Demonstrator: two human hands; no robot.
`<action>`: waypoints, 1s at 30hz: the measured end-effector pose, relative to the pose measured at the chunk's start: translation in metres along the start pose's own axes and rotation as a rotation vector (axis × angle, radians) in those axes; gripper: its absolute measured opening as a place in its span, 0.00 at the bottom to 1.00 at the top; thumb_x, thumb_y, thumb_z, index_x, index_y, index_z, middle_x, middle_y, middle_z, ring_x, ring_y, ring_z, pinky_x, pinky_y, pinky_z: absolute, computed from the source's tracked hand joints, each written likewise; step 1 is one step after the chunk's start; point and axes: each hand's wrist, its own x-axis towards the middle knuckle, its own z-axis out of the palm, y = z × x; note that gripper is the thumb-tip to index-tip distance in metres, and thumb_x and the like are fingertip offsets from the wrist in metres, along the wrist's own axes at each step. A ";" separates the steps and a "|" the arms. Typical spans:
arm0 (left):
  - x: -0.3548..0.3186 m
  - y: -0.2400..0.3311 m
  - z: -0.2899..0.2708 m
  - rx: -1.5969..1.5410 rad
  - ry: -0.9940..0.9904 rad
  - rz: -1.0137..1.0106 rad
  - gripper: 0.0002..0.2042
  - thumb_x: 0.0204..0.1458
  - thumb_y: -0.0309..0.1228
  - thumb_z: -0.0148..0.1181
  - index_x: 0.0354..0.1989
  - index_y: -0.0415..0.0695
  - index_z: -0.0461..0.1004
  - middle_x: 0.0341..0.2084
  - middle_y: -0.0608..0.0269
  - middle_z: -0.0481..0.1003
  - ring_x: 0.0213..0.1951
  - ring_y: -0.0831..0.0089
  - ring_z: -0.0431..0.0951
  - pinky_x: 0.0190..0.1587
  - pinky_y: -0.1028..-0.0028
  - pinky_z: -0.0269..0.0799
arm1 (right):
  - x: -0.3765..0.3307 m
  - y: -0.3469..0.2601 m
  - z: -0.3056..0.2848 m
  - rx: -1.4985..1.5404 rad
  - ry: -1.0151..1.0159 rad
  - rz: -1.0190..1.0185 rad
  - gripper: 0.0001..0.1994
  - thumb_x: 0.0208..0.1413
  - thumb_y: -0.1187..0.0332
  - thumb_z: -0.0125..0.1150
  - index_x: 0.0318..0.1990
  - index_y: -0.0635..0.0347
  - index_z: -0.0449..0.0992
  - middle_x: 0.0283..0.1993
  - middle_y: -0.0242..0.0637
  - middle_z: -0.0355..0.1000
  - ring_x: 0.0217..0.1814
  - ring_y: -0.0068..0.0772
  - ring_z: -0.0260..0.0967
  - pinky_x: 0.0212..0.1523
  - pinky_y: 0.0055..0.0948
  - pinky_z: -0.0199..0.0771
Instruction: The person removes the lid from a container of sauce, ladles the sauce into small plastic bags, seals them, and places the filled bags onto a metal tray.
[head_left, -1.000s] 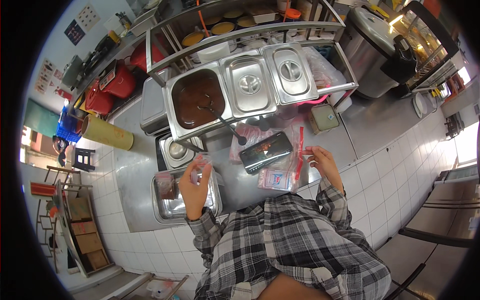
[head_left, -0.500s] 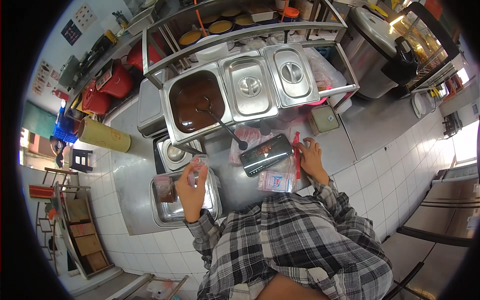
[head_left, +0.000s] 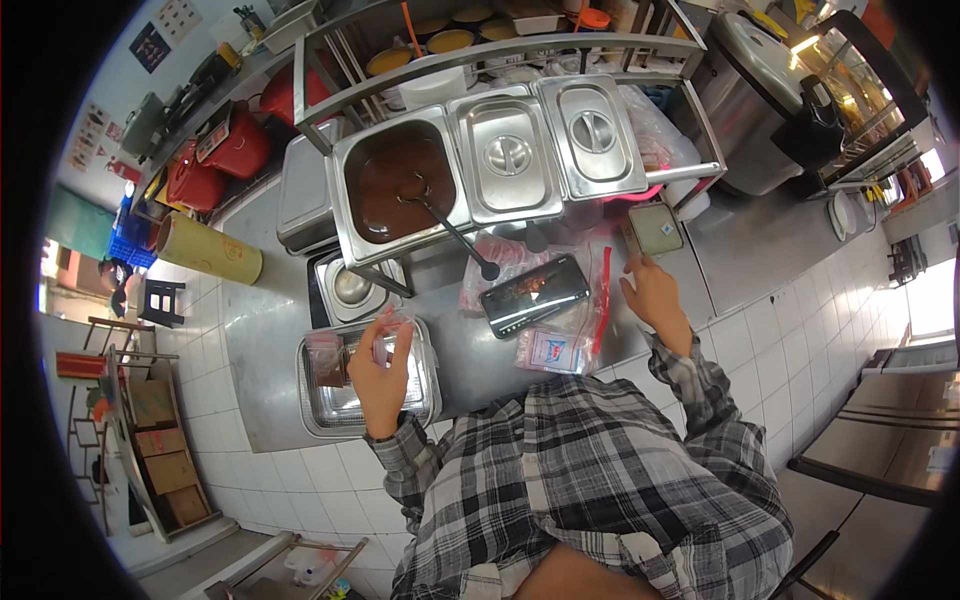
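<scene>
My left hand is raised over a metal tray, thumb and fingers pinched on a small clear plastic bag with a pinkish tint. A small bag of dark brown sauce rests in the tray, just left of that hand. My right hand reaches forward with its fingers apart and nothing visible in them, close to a small rectangular tin. Between the hands a phone lies on clear plastic bags; a red-edged bag and a printed packet of small bags sit beside it.
Beyond the phone stands a steel pan of brown sauce with a ladle in it. Two lidded pans adjoin it under a metal rack. A large cooker is at far right, a yellow cylinder at left.
My right hand has left the red edge of the bag and moved right and forward toward the tin. The left hand stays over the tray with its small bag.
</scene>
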 end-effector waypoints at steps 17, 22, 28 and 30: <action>0.005 0.027 -0.007 -0.115 0.073 0.136 0.24 0.43 0.30 0.71 0.52 0.45 0.74 0.36 0.66 0.79 0.28 0.88 0.68 0.25 0.86 0.61 | 0.075 -0.211 -0.060 0.354 0.040 -0.429 0.22 0.38 0.82 0.59 0.45 0.68 0.62 0.42 0.52 0.60 0.34 0.56 0.71 0.30 0.45 0.73; 0.011 0.029 -0.023 -0.121 0.149 0.206 0.24 0.43 0.32 0.71 0.51 0.45 0.74 0.38 0.67 0.79 0.22 0.89 0.65 0.23 0.86 0.60 | 0.117 -0.220 -0.074 0.079 0.267 -0.553 0.12 0.43 0.76 0.57 0.38 0.64 0.69 0.41 0.42 0.64 0.37 0.43 0.70 0.33 0.40 0.71; 0.014 0.034 -0.036 -0.090 0.132 0.205 0.25 0.42 0.34 0.72 0.51 0.44 0.74 0.38 0.68 0.79 0.20 0.90 0.62 0.22 0.86 0.60 | 0.165 -0.202 -0.083 -0.039 0.422 -0.619 0.10 0.42 0.72 0.62 0.34 0.55 0.72 0.37 0.35 0.68 0.38 0.41 0.70 0.35 0.41 0.66; 0.018 0.025 -0.038 -0.125 0.175 0.254 0.24 0.42 0.27 0.70 0.51 0.43 0.74 0.39 0.67 0.80 0.16 0.92 0.57 0.19 0.88 0.54 | 0.162 -0.196 -0.087 0.100 0.213 -0.643 0.08 0.42 0.70 0.64 0.31 0.52 0.72 0.34 0.32 0.68 0.38 0.38 0.70 0.36 0.42 0.62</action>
